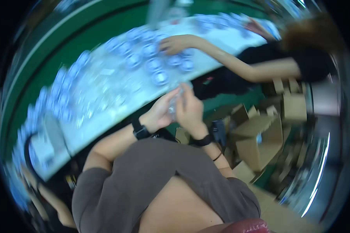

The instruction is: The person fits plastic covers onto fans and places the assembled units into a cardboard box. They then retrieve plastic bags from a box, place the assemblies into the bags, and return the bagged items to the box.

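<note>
My left hand (160, 112) and my right hand (190, 110) meet just off the table's near edge, with fingers closed on a small clear plastic piece (172, 108). Blur and my fingers hide its exact kind. Beyond them on the white table (146, 93) stand several round, pale blue-and-white items (159, 77). To the left of these spreads a loose heap of clear plastic pieces (105, 91). A co-worker's hand (179, 44) reaches in from the right and touches the round items.
Rows of similar blue-white items (62, 87) line the table's far left side. A grey-white box-shaped device (52, 134) stands at the left end. Open cardboard boxes (260, 141) crowd the floor at right. Another person's arm (54, 200) shows at lower left.
</note>
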Demonstrator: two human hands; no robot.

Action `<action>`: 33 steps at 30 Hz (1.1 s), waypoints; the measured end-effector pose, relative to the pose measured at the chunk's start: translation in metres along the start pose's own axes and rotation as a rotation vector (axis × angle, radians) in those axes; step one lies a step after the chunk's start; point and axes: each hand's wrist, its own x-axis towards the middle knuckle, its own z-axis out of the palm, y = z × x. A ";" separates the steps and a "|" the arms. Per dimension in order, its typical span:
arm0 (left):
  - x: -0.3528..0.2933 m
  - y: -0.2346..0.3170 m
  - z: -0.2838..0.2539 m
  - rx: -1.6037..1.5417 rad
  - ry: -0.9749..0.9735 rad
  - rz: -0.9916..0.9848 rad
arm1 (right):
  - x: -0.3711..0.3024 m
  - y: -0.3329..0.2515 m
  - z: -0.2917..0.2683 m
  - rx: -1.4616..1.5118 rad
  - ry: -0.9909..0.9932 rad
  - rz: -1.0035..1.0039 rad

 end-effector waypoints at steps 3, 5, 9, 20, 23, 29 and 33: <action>0.040 -0.027 -0.016 0.043 -0.054 -0.035 | -0.010 0.009 -0.013 -0.340 0.379 -0.201; 0.037 -0.040 0.004 0.726 -0.255 0.033 | -0.030 0.022 -0.032 -0.579 0.648 -0.110; 0.076 -0.081 -0.022 0.709 -0.470 -0.469 | -0.101 0.056 -0.031 -0.578 0.669 0.009; -0.062 -0.250 0.038 0.586 -0.385 -1.625 | -0.442 0.043 0.003 0.773 2.140 0.262; -0.065 -0.304 0.013 0.691 -0.293 -1.698 | -0.541 -0.035 0.026 1.203 2.517 0.054; -0.038 -0.404 -0.075 1.277 -0.138 -1.508 | -0.747 -0.203 0.068 -0.733 3.152 0.783; 0.030 -0.414 -0.120 1.863 -0.279 -1.368 | -0.849 -0.321 0.098 -2.117 2.550 1.284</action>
